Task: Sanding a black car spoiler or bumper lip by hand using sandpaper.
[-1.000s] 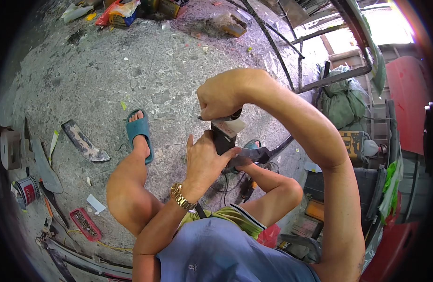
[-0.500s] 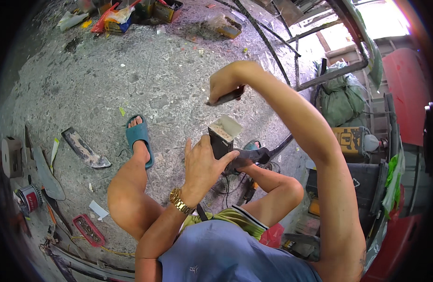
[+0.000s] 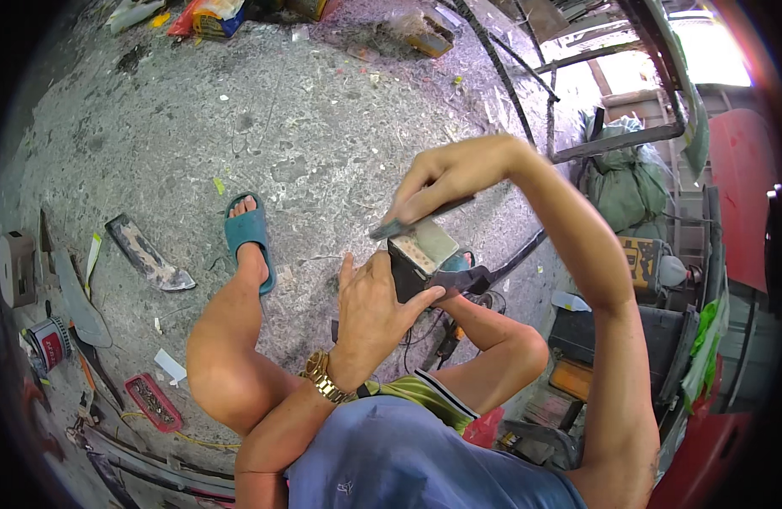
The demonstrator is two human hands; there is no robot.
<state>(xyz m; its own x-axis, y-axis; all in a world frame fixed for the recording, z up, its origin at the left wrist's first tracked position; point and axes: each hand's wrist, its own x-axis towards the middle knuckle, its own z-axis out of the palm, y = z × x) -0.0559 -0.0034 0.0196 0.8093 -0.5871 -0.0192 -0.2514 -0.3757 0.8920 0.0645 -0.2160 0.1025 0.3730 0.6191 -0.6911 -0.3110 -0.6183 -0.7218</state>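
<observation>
A black box-shaped part (image 3: pixel 410 284) with a pale, speckled top face (image 3: pixel 421 250) is held upright between my legs. My left hand (image 3: pixel 370 301) grips it low down, fingers along its left side and thumb across its near side. A gold watch sits on that wrist. My right hand (image 3: pixel 446 176) is closed round a dark, flat hand tool (image 3: pixel 425 214), slightly blurred; its exact kind is unclear. The tool's tip lies at the far left rim of the pale face. From the part's right, a long black arm (image 3: pixel 518 257) runs outward; whether they join is hidden.
Left on the concrete floor lie a worn dark strip (image 3: pixel 149 254), a curved grey blade-like piece (image 3: pixel 84 297), a tin can (image 3: pixel 50 343) and a red tray of small parts (image 3: pixel 153 403). A metal frame (image 3: pixel 616 140), green sack (image 3: pixel 624 182) and black case (image 3: pixel 616 343) stand to the right.
My right hand has come down and nearer, bringing the tool from above the part to its rim. My left hand keeps its grip, and the view has shifted slightly.
</observation>
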